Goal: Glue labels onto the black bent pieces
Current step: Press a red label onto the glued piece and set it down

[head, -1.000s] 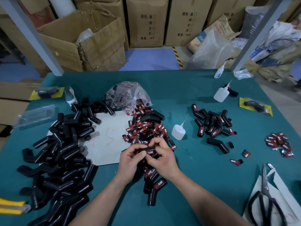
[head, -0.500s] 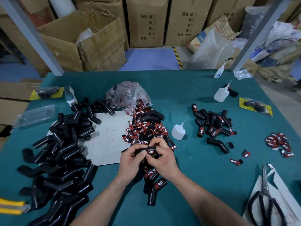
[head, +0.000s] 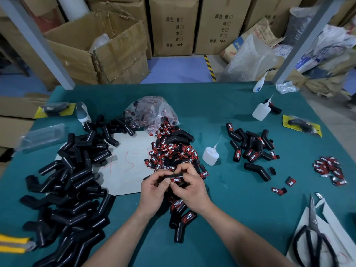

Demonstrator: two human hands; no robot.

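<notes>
Item: black bent piece [head: 166, 177], held just above the table, in front of the loose label heap [head: 173, 149]. My left hand [head: 154, 191] and right hand [head: 193, 189] are together, both clamped on it, thumbs by its red label [head: 178, 180].
Risk, as I judge it: the label sets crooked or lifts if pressure eases early, and squeezed-out glue bonds my fingers.
Surface: green table mat [head: 240, 209]; unlabelled pile [head: 65, 182] on my left; glue bottle [head: 210, 156]; scissors [head: 314, 245].
Room: stacked cartons [head: 173, 26] behind.
</notes>
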